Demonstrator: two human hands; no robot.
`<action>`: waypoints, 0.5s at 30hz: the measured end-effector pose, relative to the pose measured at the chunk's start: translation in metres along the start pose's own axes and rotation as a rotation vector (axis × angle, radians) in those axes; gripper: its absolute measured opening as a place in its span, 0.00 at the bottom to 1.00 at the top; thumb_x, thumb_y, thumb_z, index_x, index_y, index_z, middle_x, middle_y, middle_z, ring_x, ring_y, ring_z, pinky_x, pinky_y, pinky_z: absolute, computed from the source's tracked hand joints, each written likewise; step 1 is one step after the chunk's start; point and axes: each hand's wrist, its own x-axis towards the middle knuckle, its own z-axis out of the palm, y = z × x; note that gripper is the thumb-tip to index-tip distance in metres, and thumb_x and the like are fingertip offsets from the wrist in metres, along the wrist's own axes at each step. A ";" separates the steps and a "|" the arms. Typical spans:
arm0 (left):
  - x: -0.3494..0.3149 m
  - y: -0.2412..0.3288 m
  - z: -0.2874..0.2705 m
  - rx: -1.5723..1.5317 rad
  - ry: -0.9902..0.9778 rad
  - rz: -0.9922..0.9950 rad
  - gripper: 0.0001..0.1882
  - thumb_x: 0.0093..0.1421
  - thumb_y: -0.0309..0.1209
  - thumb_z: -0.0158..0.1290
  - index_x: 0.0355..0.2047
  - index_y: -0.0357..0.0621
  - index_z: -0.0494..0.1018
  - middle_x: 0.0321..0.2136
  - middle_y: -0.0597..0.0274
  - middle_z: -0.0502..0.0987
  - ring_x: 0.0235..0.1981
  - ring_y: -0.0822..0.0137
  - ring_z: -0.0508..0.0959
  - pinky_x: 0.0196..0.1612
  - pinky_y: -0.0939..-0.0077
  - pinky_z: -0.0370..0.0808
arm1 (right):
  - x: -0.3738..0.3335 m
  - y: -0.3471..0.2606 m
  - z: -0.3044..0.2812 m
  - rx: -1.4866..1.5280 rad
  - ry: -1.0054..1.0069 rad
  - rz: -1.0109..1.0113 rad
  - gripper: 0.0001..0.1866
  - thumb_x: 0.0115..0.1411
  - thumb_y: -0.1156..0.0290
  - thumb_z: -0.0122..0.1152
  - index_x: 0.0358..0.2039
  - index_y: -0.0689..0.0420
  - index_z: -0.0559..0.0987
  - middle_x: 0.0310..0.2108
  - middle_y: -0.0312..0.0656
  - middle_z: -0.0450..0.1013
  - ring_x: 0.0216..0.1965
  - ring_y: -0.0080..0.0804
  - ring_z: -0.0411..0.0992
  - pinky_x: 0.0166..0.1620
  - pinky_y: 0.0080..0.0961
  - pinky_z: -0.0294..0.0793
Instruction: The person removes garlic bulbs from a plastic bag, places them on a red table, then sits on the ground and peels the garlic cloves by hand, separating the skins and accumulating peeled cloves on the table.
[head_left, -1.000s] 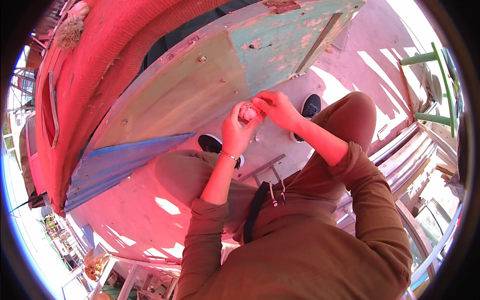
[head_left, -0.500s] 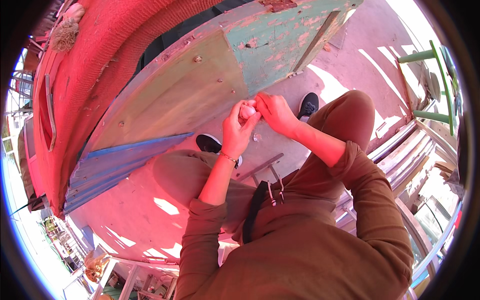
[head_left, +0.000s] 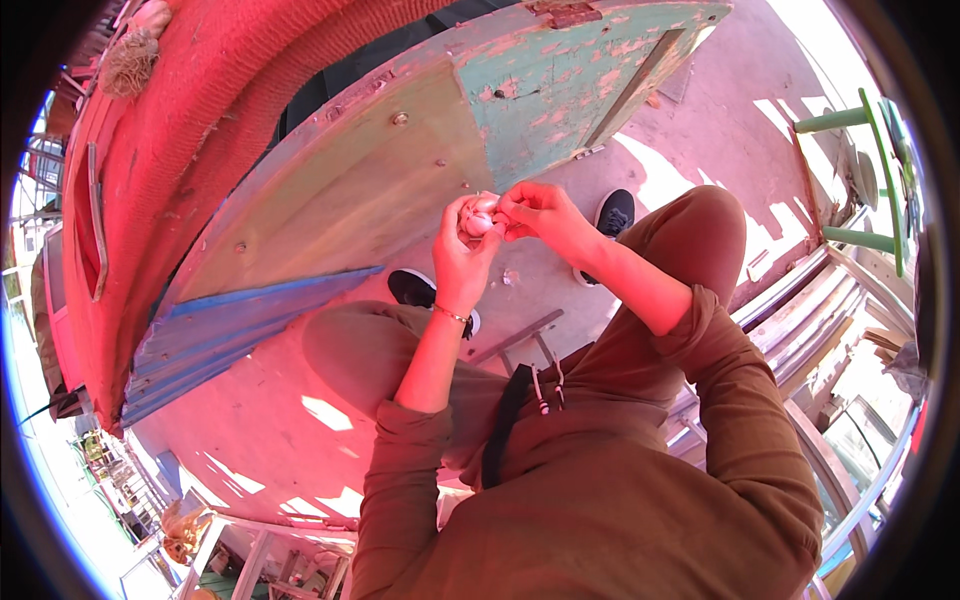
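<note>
A pale, rounded garlic bulb [head_left: 479, 219], its cloves bulging apart, rests in the curled fingers of my left hand [head_left: 461, 258]. The thumb presses along its near side. My right hand [head_left: 545, 214] comes in from the right, thumb and forefinger pinched against the bulb's right edge. What exact part those fingertips grip is hidden. Both hands are held above the floor between my bent knees. A few pale flakes [head_left: 511, 277] lie on the floor just below the hands.
A curved wooden panel [head_left: 330, 190], partly peeling turquoise, stands just ahead, with a red ribbed covering [head_left: 190, 150] behind it. Blue corrugated sheet [head_left: 235, 325] leans at the left. Stacked boards [head_left: 800, 330] lie at right, below a green metal frame [head_left: 885, 180].
Both hands have shifted slightly left. The left hand has turned so more of the garlic bulb shows, and the right fingers have moved from its top to its right edge.
</note>
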 end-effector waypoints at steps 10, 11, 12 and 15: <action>0.000 0.012 -0.005 -0.021 0.025 0.008 0.26 0.59 0.17 0.59 0.58 0.38 0.68 0.49 0.63 0.76 0.44 0.75 0.78 0.42 0.81 0.79 | 0.001 -0.014 -0.013 0.383 -0.097 0.182 0.11 0.72 0.71 0.50 0.41 0.66 0.78 0.34 0.41 0.77 0.29 0.25 0.72 0.37 0.21 0.73; 0.001 0.007 -0.008 0.015 0.027 0.034 0.27 0.58 0.16 0.59 0.58 0.38 0.68 0.49 0.63 0.76 0.44 0.75 0.78 0.42 0.80 0.79 | 0.001 -0.018 -0.012 0.436 -0.087 0.216 0.12 0.72 0.70 0.49 0.41 0.66 0.78 0.33 0.41 0.76 0.28 0.25 0.71 0.35 0.21 0.71; 0.001 0.003 -0.010 0.051 0.028 0.061 0.27 0.57 0.16 0.59 0.58 0.38 0.68 0.48 0.62 0.77 0.43 0.75 0.78 0.43 0.80 0.79 | 0.001 -0.017 -0.015 0.454 -0.131 0.218 0.12 0.72 0.71 0.49 0.42 0.66 0.78 0.33 0.41 0.76 0.28 0.24 0.70 0.34 0.20 0.69; 0.001 0.002 -0.009 0.058 0.038 0.089 0.28 0.56 0.16 0.59 0.58 0.39 0.70 0.46 0.63 0.76 0.41 0.75 0.77 0.41 0.80 0.78 | 0.004 -0.012 -0.024 0.450 -0.219 0.202 0.11 0.71 0.72 0.49 0.43 0.65 0.78 0.34 0.40 0.76 0.27 0.21 0.68 0.29 0.19 0.64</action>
